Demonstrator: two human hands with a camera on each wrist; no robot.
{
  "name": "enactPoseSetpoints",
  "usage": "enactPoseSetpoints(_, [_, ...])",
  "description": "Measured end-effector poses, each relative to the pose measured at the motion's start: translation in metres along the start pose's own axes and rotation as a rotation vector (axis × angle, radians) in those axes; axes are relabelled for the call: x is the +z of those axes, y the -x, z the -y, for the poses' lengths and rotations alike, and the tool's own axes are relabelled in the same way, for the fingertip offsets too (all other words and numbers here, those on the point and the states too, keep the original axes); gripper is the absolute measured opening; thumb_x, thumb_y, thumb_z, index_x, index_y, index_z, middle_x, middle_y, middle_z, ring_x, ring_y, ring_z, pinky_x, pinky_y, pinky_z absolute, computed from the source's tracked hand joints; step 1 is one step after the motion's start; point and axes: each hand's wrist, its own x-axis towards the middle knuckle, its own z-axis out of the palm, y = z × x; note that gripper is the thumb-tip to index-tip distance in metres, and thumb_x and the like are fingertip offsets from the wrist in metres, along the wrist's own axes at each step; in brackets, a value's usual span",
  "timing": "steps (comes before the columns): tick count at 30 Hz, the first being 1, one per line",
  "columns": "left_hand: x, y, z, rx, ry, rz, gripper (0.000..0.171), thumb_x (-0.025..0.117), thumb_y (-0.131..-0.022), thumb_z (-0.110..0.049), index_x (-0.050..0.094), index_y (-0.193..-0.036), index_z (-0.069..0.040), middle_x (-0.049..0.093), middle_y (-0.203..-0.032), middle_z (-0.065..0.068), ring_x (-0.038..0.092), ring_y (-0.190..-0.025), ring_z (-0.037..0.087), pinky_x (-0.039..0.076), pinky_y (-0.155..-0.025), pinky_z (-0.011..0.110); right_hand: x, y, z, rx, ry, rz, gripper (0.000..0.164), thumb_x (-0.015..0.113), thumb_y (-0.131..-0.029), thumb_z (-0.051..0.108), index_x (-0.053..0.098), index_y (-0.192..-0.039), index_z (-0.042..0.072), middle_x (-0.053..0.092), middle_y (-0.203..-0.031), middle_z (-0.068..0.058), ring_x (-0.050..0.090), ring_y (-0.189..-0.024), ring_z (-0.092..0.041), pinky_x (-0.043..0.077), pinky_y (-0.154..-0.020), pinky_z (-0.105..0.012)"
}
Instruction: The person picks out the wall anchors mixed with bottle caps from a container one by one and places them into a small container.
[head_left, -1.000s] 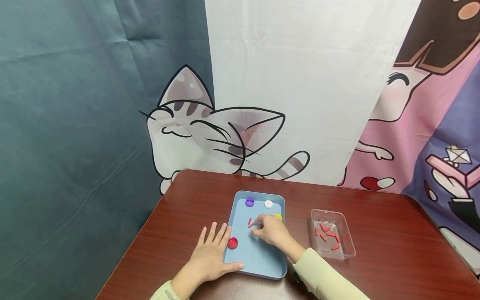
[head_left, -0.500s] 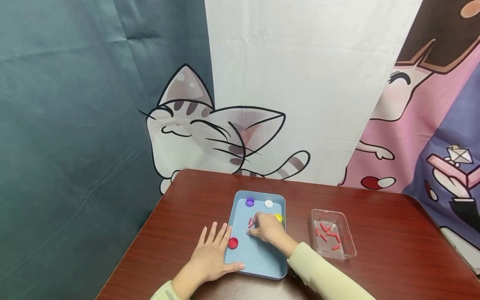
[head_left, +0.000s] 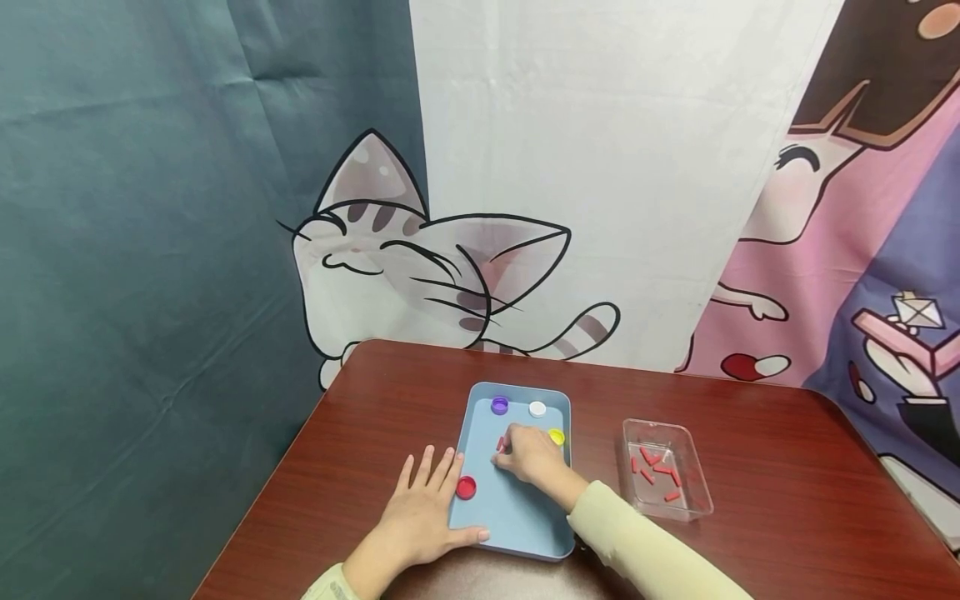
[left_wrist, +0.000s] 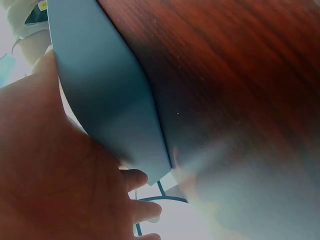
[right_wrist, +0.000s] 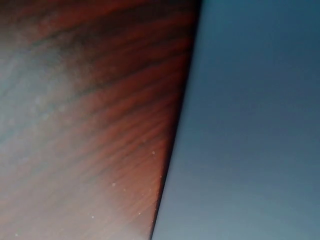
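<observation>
A light blue tray (head_left: 517,521) lies on the table with bottle caps inside: a purple cap (head_left: 499,406), a white cap (head_left: 537,409), a yellow cap (head_left: 556,437) and a red cap (head_left: 466,487). My left hand (head_left: 422,512) rests with spread fingers against its near left corner, thumb over the front rim. Over the tray's middle, my right hand (head_left: 534,457) has curled fingers and pinches at a small red stick, mostly hidden by the fingertips. Another red stick (head_left: 501,444) shows just beyond them. In the right wrist view only the tray's wall (right_wrist: 250,125) and the table appear.
To the tray's right stands a clear plastic box (head_left: 693,492) holding several red sticks (head_left: 662,469). The brown wooden table (head_left: 780,475) reaches back to a cartoon-printed curtain (head_left: 615,167).
My right hand has shifted slightly left, and its thumb and fingers have drawn together over one of the red sticks on the tray. The left hand has stayed in place.
</observation>
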Motion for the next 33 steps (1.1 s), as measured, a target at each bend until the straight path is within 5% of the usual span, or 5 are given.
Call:
enactPoseSetpoints(9, [0.001, 0.000, 0.001, -0.010, -0.009, 0.002, 0.113, 0.048, -0.081, -0.087, 0.032, -0.159, -0.007, 0.031, -0.164, 0.014, 0.019, -0.152, 0.043, 0.014, -0.120, 0.064, -0.007, 0.000, -0.003, -0.033, -0.008, 0.049, 0.022, 0.084, -0.077, 0.025, 0.064, -0.075, 0.016, 0.057, -0.067, 0.005, 0.051, -0.062, -0.011, 0.044, -0.056, -0.026])
enactPoseSetpoints(21, [0.000, 0.001, -0.001, -0.016, 0.005, 0.020, 0.113, 0.049, -0.081, -0.086, 0.031, -0.159, -0.006, 0.031, -0.164, 0.015, 0.018, -0.152, 0.044, 0.013, -0.120, 0.064, -0.024, 0.022, -0.024, -0.162, -0.281, -0.015, 0.014, 0.081, -0.078, 0.015, 0.067, -0.079, 0.012, 0.058, -0.062, 0.011, 0.049, -0.057, -0.001, 0.042, -0.053, -0.020])
enactPoseSetpoints(33, [0.000, 0.001, -0.001, -0.016, 0.017, 0.023, 0.113, 0.051, -0.081, -0.085, 0.031, -0.159, -0.006, 0.031, -0.164, 0.015, 0.018, -0.152, 0.044, 0.013, -0.120, 0.064, -0.044, 0.053, -0.045, -0.060, -0.436, -0.125, 0.012, 0.081, -0.082, 0.015, 0.070, -0.086, 0.014, 0.057, -0.059, 0.011, 0.051, -0.052, -0.004, 0.044, -0.050, -0.021])
